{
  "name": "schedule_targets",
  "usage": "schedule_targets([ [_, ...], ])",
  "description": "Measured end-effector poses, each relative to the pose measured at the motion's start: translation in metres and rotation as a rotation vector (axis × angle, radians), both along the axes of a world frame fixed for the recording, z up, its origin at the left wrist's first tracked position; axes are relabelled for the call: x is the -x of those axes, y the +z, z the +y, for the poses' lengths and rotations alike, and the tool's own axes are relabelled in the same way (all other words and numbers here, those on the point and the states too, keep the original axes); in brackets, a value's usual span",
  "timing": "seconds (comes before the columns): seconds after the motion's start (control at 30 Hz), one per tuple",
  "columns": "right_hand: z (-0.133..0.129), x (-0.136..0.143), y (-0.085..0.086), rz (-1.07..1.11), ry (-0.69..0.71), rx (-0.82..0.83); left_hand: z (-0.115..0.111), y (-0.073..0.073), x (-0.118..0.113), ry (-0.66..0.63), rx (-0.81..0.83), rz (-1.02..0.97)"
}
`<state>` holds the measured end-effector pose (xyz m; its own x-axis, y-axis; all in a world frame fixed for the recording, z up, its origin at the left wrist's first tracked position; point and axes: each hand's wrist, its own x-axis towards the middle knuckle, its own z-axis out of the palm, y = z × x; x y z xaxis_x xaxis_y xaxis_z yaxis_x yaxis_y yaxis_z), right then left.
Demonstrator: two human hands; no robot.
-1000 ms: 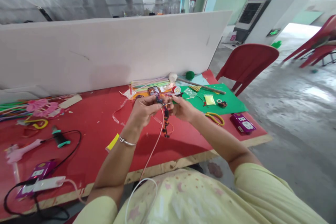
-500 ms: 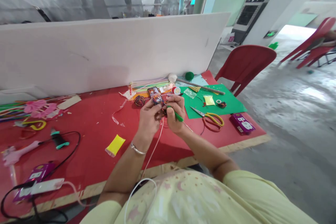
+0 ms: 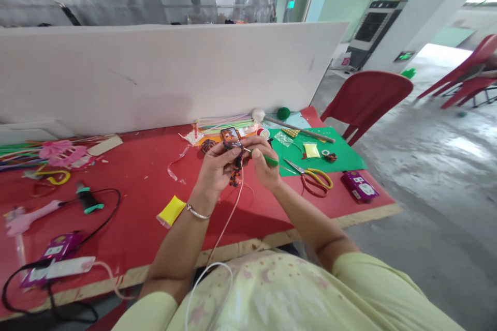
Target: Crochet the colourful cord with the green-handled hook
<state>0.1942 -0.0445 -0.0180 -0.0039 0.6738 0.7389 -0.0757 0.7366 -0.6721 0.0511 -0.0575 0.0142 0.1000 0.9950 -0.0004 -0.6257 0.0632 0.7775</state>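
Note:
My left hand (image 3: 216,166) pinches a small piece of dark multicoloured crochet work (image 3: 236,169), part of which dangles below the fingers. In my right hand (image 3: 265,165) is a crochet hook with a green handle (image 3: 271,161); its thin metal shaft points left into the yarn work. Fingers partly hide the hook's tip and the stitches. Just beyond my hands lies a phone (image 3: 229,133) with a lit screen. A ball of multicoloured yarn (image 3: 208,146) rests left of the phone, partly behind my left hand. A pale cable (image 3: 232,210) runs down from the hands' area toward my body.
On the red table (image 3: 135,181) lie a yellow packet (image 3: 171,211), a teal-and-black tool (image 3: 89,199) and a glue gun (image 3: 37,215). Scissors (image 3: 315,181) lie by a green sheet (image 3: 341,150), near a purple box (image 3: 359,186). A white panel (image 3: 163,77) stands behind.
My hands have moved slightly apart, and the crochet work now hangs in view between them. The hook's shaft shows more clearly. The whole view has shifted a little.

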Motion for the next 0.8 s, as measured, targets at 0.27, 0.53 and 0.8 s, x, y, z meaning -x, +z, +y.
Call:
schedule_targets([
  [0.27,-0.003,0.005,0.002,-0.021,-0.227,-0.106,-0.001,0.004,-0.005,0.094,-0.001,0.019],
  [0.53,0.016,-0.012,-0.002,0.098,0.250,0.174,0.001,0.010,0.008,-0.147,0.117,-0.011],
  [0.8,0.018,-0.035,0.016,-0.067,0.302,0.054,0.002,0.017,0.013,-0.086,0.053,0.072],
])
